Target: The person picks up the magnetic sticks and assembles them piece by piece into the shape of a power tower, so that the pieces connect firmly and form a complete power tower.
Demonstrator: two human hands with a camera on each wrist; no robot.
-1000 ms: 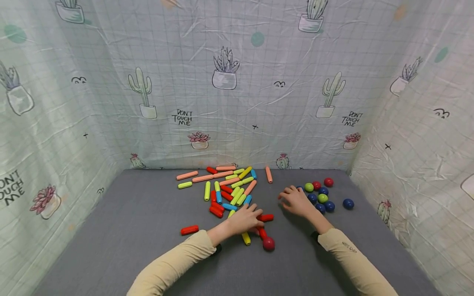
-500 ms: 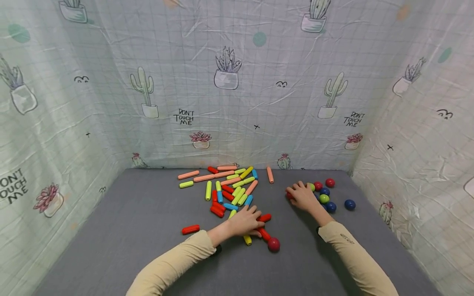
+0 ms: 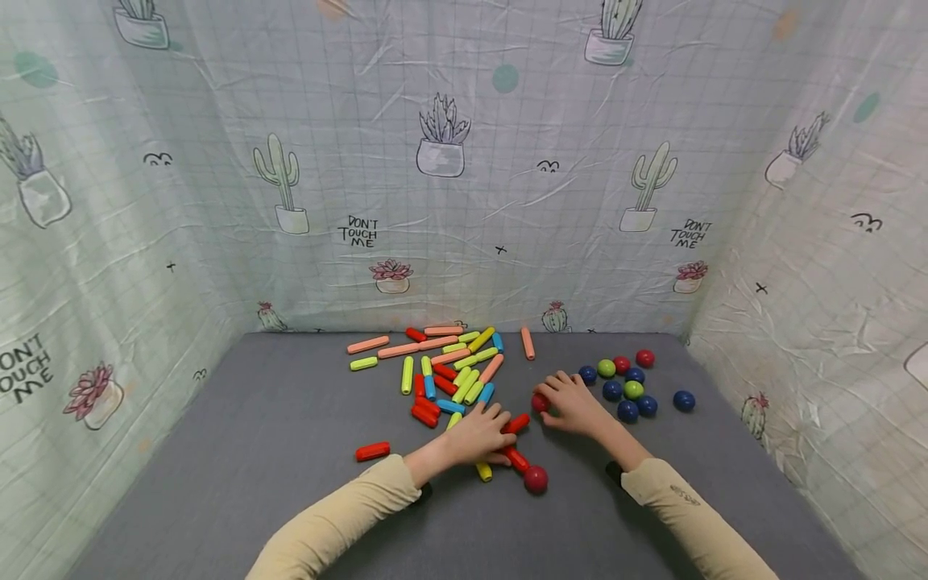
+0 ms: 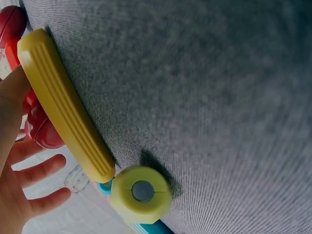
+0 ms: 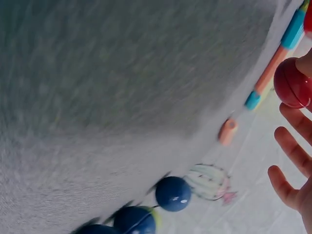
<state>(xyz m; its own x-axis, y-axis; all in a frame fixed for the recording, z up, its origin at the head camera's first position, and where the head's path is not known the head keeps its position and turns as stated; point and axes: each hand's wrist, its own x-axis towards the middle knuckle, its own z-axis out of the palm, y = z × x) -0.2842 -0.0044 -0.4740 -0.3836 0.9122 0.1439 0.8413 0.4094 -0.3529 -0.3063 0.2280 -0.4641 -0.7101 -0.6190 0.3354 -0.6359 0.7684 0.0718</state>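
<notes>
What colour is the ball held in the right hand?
Red; the ball in the right hand shows best in the right wrist view.

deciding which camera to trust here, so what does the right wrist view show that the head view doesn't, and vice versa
Only the right wrist view: the thin seam round the glossy red ball pinched in the bare right hand.

Only the head view: the beige fabric sleeves, the black DON'T TOUCH ME lettering on the pale printed backdrop, two further glossy red balls at back right.

Both: that hand and ball, glossy dark blue balls, the lone salmon-pink stick and the dark grey cloth tabletop.
</notes>
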